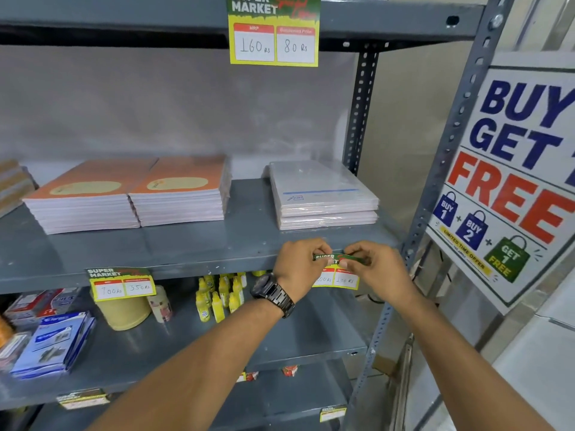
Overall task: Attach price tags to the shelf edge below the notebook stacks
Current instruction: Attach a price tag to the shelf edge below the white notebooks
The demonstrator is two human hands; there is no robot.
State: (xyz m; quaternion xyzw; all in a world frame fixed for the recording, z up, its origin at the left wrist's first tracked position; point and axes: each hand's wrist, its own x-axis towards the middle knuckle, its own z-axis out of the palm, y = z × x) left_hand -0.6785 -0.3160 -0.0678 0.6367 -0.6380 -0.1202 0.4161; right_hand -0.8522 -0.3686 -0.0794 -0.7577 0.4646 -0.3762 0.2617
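Left hand: closed, thumb and fingers pinching the left end of the tag's green top strip; a dark watch on the wrist.
Right hand: closed, pinching the right end of the same strip.
Price tag: held between both hands at the front lip of the shelf edge, directly below the wrapped stack; long axis runs left to right, parallel with the lip; lower part hangs beneath it. Whether it is stuck down yet cannot be told.
Key relation: the lip lies just behind the tag, so the press likely goes forward, away from the person; both hands equally near.
Tag writing: "SUPER", part of "MARKET"; right box "100 Rs"; left box partly hidden.
Wrapped notebook stack: grey-white, in clear film, on the shelf above the hands.
Orange notebook stacks: two, side by side, to the left.
Fixed tag: under the orange stacks; "700 Rs", "350 Rs".
Upper tag: "MRP 160 Rs", "80 Rs".
Poster: "BUY GET FREE", "LIMITED TIME OFFER".
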